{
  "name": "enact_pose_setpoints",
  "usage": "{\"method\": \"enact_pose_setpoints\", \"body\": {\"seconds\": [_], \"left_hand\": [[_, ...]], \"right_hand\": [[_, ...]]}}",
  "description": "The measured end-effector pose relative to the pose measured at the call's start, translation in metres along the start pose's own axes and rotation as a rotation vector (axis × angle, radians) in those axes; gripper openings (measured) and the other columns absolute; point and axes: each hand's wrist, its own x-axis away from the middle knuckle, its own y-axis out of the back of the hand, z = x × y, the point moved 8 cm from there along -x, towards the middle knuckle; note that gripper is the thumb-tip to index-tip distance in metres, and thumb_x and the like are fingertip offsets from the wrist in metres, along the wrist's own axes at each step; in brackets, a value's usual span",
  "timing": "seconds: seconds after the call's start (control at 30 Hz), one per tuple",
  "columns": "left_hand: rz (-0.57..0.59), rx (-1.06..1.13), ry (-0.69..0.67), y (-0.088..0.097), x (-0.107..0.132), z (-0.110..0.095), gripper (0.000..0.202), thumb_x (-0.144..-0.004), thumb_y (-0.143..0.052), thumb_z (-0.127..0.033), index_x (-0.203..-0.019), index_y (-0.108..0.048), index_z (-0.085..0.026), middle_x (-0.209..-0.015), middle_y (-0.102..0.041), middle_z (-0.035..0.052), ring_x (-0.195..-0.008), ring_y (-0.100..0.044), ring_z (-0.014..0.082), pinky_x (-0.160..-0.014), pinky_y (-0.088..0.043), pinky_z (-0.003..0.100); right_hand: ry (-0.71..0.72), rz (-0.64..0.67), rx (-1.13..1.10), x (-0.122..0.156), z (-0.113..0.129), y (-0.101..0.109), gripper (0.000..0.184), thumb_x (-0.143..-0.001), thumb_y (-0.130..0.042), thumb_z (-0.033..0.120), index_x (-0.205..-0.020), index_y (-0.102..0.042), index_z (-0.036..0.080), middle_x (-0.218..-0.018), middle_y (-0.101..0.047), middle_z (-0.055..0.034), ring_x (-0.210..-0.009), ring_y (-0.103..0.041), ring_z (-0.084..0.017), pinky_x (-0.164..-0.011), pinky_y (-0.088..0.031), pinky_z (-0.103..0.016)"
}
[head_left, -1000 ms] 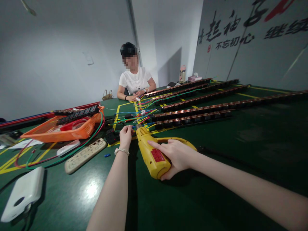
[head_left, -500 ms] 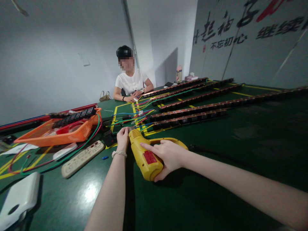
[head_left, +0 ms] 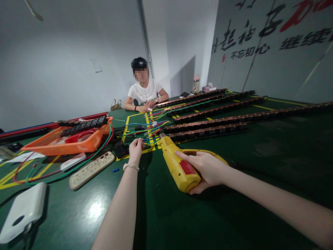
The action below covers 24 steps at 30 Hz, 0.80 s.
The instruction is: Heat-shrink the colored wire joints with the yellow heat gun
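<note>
My right hand [head_left: 208, 168] is wrapped round a yellow heat gun [head_left: 177, 163], with one finger stretched along its body. The nozzle points away from me, close to the near ends of the dark strips [head_left: 205, 131] with copper-coloured lines. Left of the nozzle, my left hand [head_left: 135, 149] is closed in a pinch at the ends of thin coloured wires [head_left: 150, 141], which run towards the nearest strip. The fingertips hide exactly how many wires they hold. A small blue piece [head_left: 116, 170] lies on the green table left of my forearm.
An orange basket [head_left: 70, 150] with black parts and wires stands at the left. Near it lie a beige power strip [head_left: 92, 170] and a white device [head_left: 24, 211]. Across the table sits a person [head_left: 145, 92] in a white shirt. A bottle [head_left: 196, 83] stands at the back.
The heat gun in my right hand has moved right, away from my left hand, and its nozzle now sits by the strip ends. My left hand stays pinched. The whole view has shifted slightly.
</note>
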Motion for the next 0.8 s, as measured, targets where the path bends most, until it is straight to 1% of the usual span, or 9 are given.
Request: {"method": "enact_pose_setpoints", "body": {"seconds": [0.13, 0.3, 0.43, 0.6, 0.7, 0.8], "left_hand": [[0.007, -0.003, -0.007, 0.000, 0.000, 0.000, 0.041, -0.073, -0.058, -0.053, -0.082, -0.066, -0.014, -0.054, -0.052, -0.0026, -0.054, -0.051, 0.0113, -0.053, -0.040, 0.023], [0.001, -0.005, -0.002, -0.001, 0.001, -0.002, 0.040, -0.073, -0.057, -0.053, -0.080, -0.065, -0.014, -0.054, -0.052, -0.0025, -0.053, -0.051, 0.0113, -0.053, -0.040, 0.023], [0.005, 0.011, 0.015, -0.002, 0.001, -0.003, 0.041, -0.073, -0.057, -0.054, -0.076, -0.064, -0.014, -0.052, -0.051, -0.0026, -0.051, -0.051, 0.0111, -0.051, -0.039, 0.023], [0.011, 0.021, 0.018, -0.004, 0.000, -0.006, 0.041, -0.071, -0.058, -0.055, -0.068, -0.061, -0.014, -0.048, -0.049, -0.0028, -0.047, -0.048, 0.0104, -0.048, -0.036, 0.022], [0.005, 0.019, 0.016, -0.004, 0.001, -0.007, 0.039, -0.072, -0.058, -0.053, -0.069, -0.061, -0.014, -0.048, -0.050, -0.0025, -0.047, -0.047, 0.0103, -0.048, -0.035, 0.022], [-0.001, 0.008, 0.016, -0.003, 0.001, -0.006, 0.038, -0.073, -0.057, -0.051, -0.071, -0.062, -0.014, -0.049, -0.051, -0.0024, -0.049, -0.048, 0.0105, -0.050, -0.036, 0.022]], "right_hand": [[-0.055, 0.006, -0.004, 0.009, -0.006, 0.003, 0.119, -0.059, -0.066, 0.072, -0.149, -0.011, 0.017, -0.115, -0.063, -0.0140, -0.080, -0.062, -0.027, -0.077, -0.042, -0.039], [-0.110, 0.020, 0.016, 0.013, -0.008, 0.004, 0.119, -0.059, -0.068, 0.069, -0.149, -0.012, 0.016, -0.111, -0.065, -0.0134, -0.079, -0.062, -0.028, -0.077, -0.043, -0.039], [-0.115, 0.024, 0.037, 0.013, -0.009, 0.002, 0.120, -0.058, -0.069, 0.069, -0.149, -0.014, 0.014, -0.109, -0.065, -0.0133, -0.080, -0.061, -0.029, -0.077, -0.043, -0.040], [-0.101, 0.011, 0.036, 0.014, -0.011, -0.001, 0.119, -0.059, -0.069, 0.067, -0.149, -0.012, 0.014, -0.103, -0.066, -0.0118, -0.077, -0.060, -0.027, -0.076, -0.043, -0.039], [-0.094, 0.007, 0.042, 0.012, -0.009, -0.001, 0.120, -0.059, -0.068, 0.069, -0.150, -0.010, 0.016, -0.106, -0.065, -0.0121, -0.076, -0.060, -0.027, -0.075, -0.043, -0.038], [-0.098, 0.008, 0.042, 0.007, -0.003, -0.001, 0.120, -0.059, -0.067, 0.071, -0.149, -0.011, 0.015, -0.106, -0.065, -0.0132, -0.078, -0.060, -0.028, -0.076, -0.043, -0.039]]}}
